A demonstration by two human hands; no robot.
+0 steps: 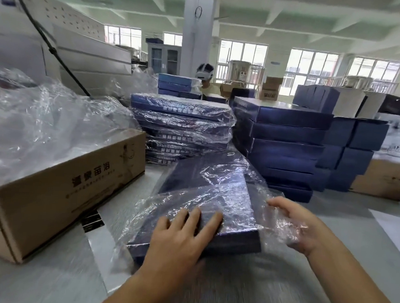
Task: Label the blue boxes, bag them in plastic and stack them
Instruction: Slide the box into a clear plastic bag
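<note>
**Pressing a blue box in its plastic bag**

Head view: Lying at an angle on the grey surface (354, 235), the blue box (206, 175) sits in front of the person, with a clear plastic bag (237, 175) wrinkled over its top and sides. The left hand (181, 240) rests flat on the near end of the lid, over the film, fingers straight and spread; its grip is not closed on anything. The right hand (293, 226) is at the box's near right corner, its grip gathered on a bunch of the bag, with film draped over the palm and fingers.

The far end of the box reaches close to a stack of bagged boxes (181, 126); whether they touch cannot be told. Just right of that stands a taller stack of bare blue boxes (287, 143), with more blue boxes behind and beside it. On the left lies a brown carton (61, 189) with printed characters, and loose plastic (42, 121) is heaped on top of it. Beyond the stacks another person (205, 77) is partly hidden, near a white pillar (197, 33). The near edge of the picture is blurred.
</note>
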